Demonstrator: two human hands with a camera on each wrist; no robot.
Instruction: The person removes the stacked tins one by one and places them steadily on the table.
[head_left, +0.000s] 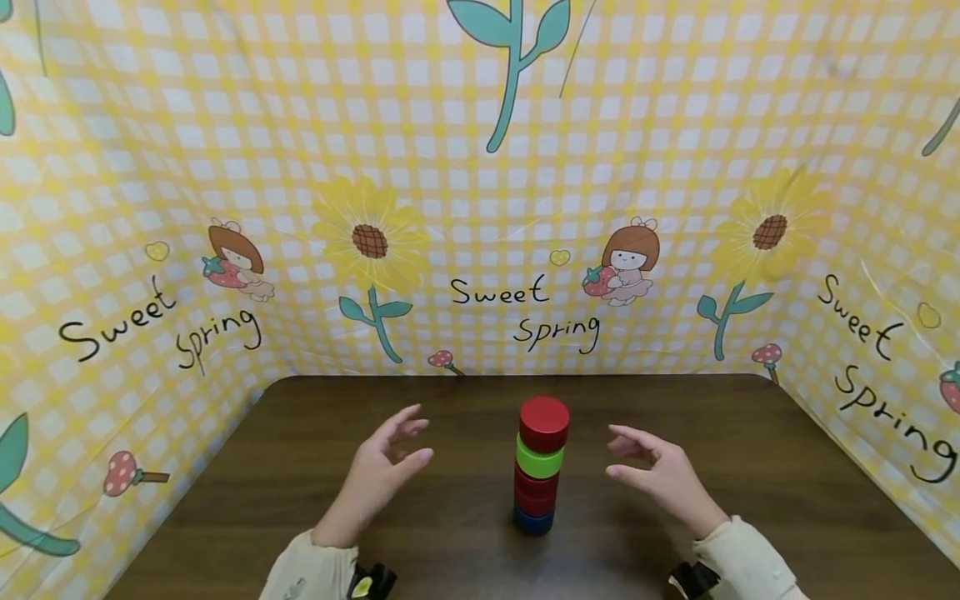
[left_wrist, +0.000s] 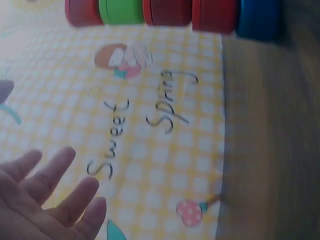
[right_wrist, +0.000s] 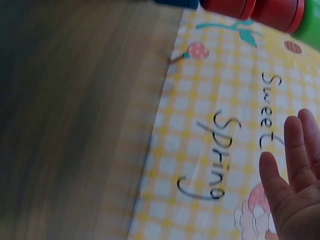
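A stack of round pieces stands upright on the dark wooden table (head_left: 300, 467). Its top is a red disc (head_left: 544, 423), with a bright green piece (head_left: 539, 458) under it, then two darker red pieces (head_left: 536, 492) and a blue piece (head_left: 533, 521) at the bottom. To the left of the stack my left hand (head_left: 382, 467) hovers apart from it, fingers spread and relaxed, holding nothing. My right hand (head_left: 660, 475) mirrors it on the other side, also empty. In the left wrist view the stack's green piece (left_wrist: 121, 11) shows along the top edge.
A yellow checked cloth (head_left: 480, 192) printed with flowers and "Sweet Spring" hangs behind the table and at both sides. Dark wrist straps (head_left: 372, 581) sit at the cream sleeves (head_left: 311, 567).
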